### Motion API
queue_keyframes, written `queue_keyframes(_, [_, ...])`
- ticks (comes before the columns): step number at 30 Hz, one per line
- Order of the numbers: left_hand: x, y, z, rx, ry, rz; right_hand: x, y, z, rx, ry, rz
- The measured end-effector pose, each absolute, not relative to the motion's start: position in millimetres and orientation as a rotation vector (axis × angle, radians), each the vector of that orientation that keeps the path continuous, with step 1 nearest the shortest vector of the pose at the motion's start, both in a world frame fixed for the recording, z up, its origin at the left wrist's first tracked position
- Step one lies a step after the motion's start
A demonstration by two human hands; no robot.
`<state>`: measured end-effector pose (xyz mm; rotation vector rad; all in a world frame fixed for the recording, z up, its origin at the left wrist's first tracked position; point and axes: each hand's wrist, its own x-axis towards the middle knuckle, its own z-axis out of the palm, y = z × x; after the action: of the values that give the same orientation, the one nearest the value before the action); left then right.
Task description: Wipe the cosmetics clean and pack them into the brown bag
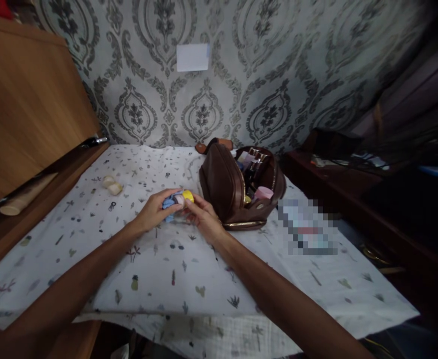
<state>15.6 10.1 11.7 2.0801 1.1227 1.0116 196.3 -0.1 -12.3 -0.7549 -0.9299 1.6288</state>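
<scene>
Tablecloth (149, 294) — left hand (153, 209) grips blue cloth (168, 203), right hand (207, 219) yellow cap (188, 196)

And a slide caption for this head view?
Left hand and right hand hold a yellow-topped container with blue cloth beside an open brown bag.

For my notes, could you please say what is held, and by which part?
A small pale container with a yellow end: left hand grips its body and blue cloth; right hand touches that end.
</scene>
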Motion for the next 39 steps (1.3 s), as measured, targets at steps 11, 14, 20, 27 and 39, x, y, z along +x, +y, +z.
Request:
queue_keyframes(11, [19,8,12,2.482,0.942,1.229,198,3,-14,-0.765,-0.797,1.759])
queue_keyframes(14, [18,9,11,2.584,0.918,1.207,197,2,-15,-0.769,-0.793,1.755])
queue_keyframes(20, [14,10,16,2.393,0.968,0.969,196,0,-14,-0.715,-0.84,1.724])
queue_keyframes(27, [14,13,16,1.771,1.021,0.885,194,1,-19,-0.728,-0.999,1.501])
queue_keyframes(39, [11,18,9,1.142,1.004,0.902,200,-3,-17,-0.92,-1.609,0.88])
